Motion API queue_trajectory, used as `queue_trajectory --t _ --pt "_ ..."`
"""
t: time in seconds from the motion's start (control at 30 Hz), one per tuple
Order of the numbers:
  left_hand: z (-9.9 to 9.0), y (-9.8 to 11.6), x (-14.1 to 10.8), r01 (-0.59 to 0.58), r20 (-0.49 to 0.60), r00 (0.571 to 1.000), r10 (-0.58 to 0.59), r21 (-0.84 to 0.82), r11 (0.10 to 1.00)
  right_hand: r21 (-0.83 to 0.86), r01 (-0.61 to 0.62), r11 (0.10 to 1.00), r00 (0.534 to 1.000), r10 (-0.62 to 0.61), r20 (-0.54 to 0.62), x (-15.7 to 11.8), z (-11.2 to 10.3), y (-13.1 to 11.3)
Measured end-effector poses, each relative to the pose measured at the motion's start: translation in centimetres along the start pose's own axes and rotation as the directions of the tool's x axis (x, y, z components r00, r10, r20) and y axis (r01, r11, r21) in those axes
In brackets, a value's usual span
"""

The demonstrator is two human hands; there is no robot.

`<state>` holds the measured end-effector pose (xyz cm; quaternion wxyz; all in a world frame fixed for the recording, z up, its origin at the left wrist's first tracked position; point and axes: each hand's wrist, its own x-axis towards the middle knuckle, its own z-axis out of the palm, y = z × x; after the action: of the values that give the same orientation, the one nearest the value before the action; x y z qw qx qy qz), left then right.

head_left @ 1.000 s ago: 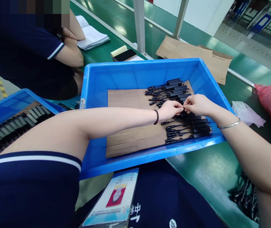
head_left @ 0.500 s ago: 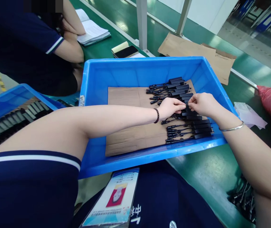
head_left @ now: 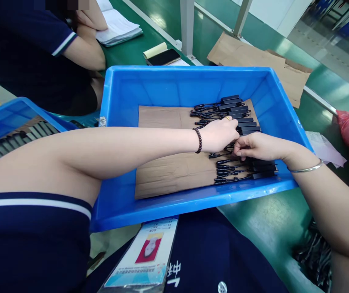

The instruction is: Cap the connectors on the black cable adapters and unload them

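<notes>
Arranging black adapters (head_left: 249,130), I reckon; left hand (head_left: 218,134), right hand (head_left: 255,146) curled narrow, can't tell grip. Next: light touch, probably.

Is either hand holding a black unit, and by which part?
It cannot be told: the left hand and right hand are over the black units, hiding any hold.

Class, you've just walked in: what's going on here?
A person has both hands in a blue bin, among black units with short cables, lying in a row on cardboard. The left hand is over the row, the right hand close beside it, fingers bent; any grip is hidden. A co-worker is at the left, by some papers.
</notes>
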<state>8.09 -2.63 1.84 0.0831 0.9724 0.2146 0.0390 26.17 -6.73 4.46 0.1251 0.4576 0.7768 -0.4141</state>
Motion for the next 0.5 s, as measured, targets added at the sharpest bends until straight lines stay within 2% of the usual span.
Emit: queue_trajectory --t 0.07,0.13,0.2,0.3,0.5 --pt "0.3 0.6 -0.1 -0.014 0.117 0.993 0.015 -0.008 1.000 0.019 0.000 1.000 0.997 -0.001 0.074 0.1 0.2 0.1" --pt "1.0 1.0 -0.2 -0.035 0.253 0.966 0.043 -0.036 0.999 0.037 -0.019 0.999 0.990 0.014 0.139 0.2 0.3 0.3" --pt "1.7 1.4 -0.3 -0.048 0.331 0.942 0.058 -0.039 0.998 0.048 -0.040 0.998 0.984 0.031 0.178 0.2 0.3 0.4" --pt "2.3 1.7 -0.4 -0.045 0.356 0.933 0.051 -0.025 0.999 0.049 -0.042 0.998 0.978 0.031 0.208 0.2 0.3 0.4" --pt "2.2 2.0 -0.4 -0.043 0.399 0.915 0.052 -0.031 0.999 0.034 -0.009 0.999 0.973 0.001 0.232 0.2 0.2 0.5"
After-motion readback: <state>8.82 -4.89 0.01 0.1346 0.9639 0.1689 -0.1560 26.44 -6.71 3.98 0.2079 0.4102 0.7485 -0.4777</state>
